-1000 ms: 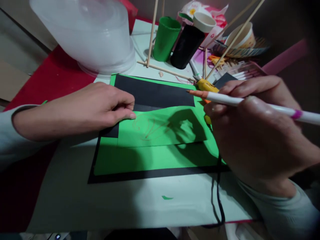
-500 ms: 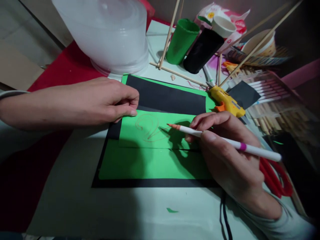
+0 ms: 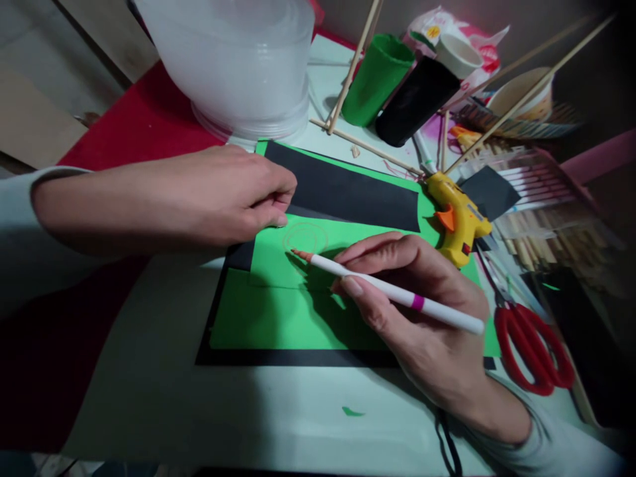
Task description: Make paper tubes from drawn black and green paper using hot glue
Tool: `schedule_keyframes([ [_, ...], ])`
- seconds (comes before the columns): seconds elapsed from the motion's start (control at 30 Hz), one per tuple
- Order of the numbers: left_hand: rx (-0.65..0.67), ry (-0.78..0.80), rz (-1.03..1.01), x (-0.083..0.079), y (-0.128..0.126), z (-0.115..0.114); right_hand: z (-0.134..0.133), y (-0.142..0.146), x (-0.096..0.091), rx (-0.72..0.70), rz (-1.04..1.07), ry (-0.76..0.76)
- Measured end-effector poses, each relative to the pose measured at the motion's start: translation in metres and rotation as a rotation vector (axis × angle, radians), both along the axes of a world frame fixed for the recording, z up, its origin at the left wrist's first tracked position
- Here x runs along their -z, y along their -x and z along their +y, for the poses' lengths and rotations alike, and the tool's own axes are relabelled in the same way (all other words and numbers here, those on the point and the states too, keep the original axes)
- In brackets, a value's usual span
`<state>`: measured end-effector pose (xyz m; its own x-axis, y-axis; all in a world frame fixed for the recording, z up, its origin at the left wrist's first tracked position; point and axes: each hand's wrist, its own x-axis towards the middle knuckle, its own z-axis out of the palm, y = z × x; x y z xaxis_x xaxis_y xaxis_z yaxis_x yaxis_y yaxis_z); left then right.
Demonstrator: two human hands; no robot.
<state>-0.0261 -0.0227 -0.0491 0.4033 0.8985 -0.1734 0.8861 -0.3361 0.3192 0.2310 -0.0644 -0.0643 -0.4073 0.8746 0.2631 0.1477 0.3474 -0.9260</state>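
My right hand (image 3: pixel 417 311) is closed round a white felt-tip pen (image 3: pixel 377 286) with a purple band and an orange-brown tip. The tip is over the left part of a green paper piece (image 3: pixel 268 265), at the lower edge of a thin curved line drawn there. My left hand (image 3: pixel 258 192) has its fingers curled, and its thumb presses on that piece's upper left corner. Beneath lie a larger green sheet (image 3: pixel 238 321) and a black sheet (image 3: pixel 298 358). A black paper strip (image 3: pixel 342 185) lies just above the drawing. My right hand hides the green piece's right part.
A yellow glue gun (image 3: pixel 460 218) and red-handled scissors (image 3: pixel 534 344) lie to the right. Behind stand a clear plastic tub (image 3: pixel 238 73), a green tube (image 3: pixel 377 79), a black tube (image 3: pixel 417 99) and a frame of wooden sticks (image 3: pixel 352 66). A green scrap (image 3: pixel 352 412) lies in front.
My right hand has moved left with the pen, whose tip is now at the drawn curve. The scissors show more fully. My left hand still presses the same corner; the whole view has shifted slightly.
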Motion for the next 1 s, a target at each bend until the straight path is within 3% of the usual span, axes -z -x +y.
schedule_keyframes([
  [0.2,-0.026,0.013,0.055,-0.0005,-0.0005,-0.0002,-0.0008,0.0048,0.0011,0.046,-0.050,-0.166],
  [1.0,-0.065,0.072,0.120,-0.0020,-0.0057,0.0075,0.0004,0.0047,-0.0016,0.017,-0.132,-0.153],
])
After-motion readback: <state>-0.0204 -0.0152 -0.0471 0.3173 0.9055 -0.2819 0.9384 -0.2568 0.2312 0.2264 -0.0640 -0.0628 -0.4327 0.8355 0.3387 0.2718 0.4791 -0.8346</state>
